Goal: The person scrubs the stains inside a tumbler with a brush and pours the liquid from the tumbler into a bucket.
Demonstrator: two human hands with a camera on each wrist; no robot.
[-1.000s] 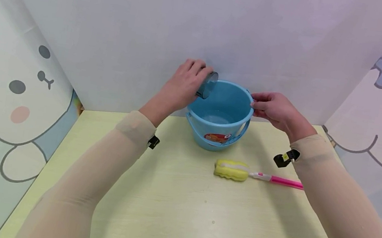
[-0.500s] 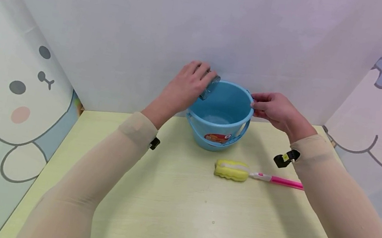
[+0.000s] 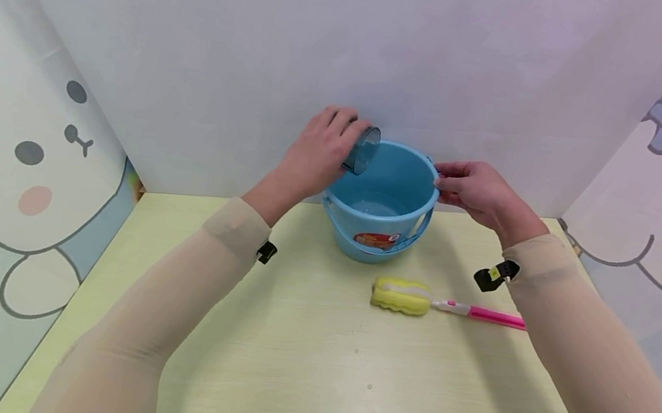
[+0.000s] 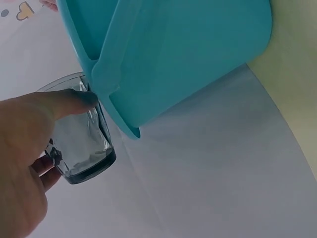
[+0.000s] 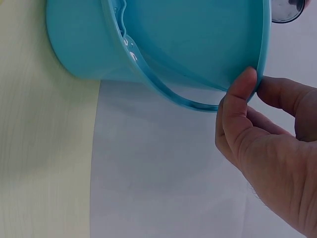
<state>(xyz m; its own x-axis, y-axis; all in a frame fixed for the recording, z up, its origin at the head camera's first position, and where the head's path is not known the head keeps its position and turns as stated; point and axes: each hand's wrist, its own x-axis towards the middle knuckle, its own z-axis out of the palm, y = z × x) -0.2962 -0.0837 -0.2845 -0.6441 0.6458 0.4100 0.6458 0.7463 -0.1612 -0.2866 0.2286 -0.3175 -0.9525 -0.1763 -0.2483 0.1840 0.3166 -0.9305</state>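
Note:
My left hand grips a clear grey glass cup, tilted with its mouth over the left rim of a blue bucket. In the left wrist view, the thumb and fingers lie round the cup's sides. The bucket stands upright on the table, a little clear liquid at its bottom. With thumb and fingers, my right hand pinches the bucket's right rim, near the handle joint; the right wrist view shows this pinch on the bucket closely. The bucket's handle hangs down over the front.
A sponge brush with a yellow head and pink handle lies on the pale table in front of the bucket; the right forearm covers its handle's end. A wall rises right behind the bucket, with cartoon-printed walls at both sides.
My left hand first turned the cup further over, then turned it back so its mouth shows again. The right hand and the bucket have stayed in place.

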